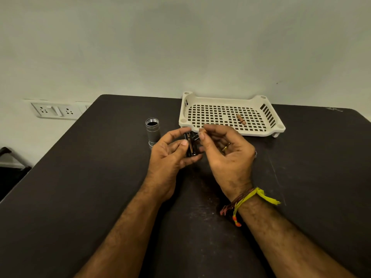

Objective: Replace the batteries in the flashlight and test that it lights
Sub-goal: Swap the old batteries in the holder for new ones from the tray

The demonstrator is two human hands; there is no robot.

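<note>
The silver flashlight body (153, 131) stands upright on the dark table, its threaded open end facing up, just left of my hands. My left hand (170, 153) grips a black battery holder (191, 146) between thumb and fingers. My right hand (224, 153) pinches a small battery (201, 131) at the holder's top end; most of that battery is hidden by my fingertips. One copper-coloured battery (241, 119) lies in the cream perforated tray (267, 111) behind my hands.
The tray sits at the table's back right, near the wall. A wall socket panel (54, 110) is at the left beyond the table edge. A dark object (6, 151) shows at the far left below the table level.
</note>
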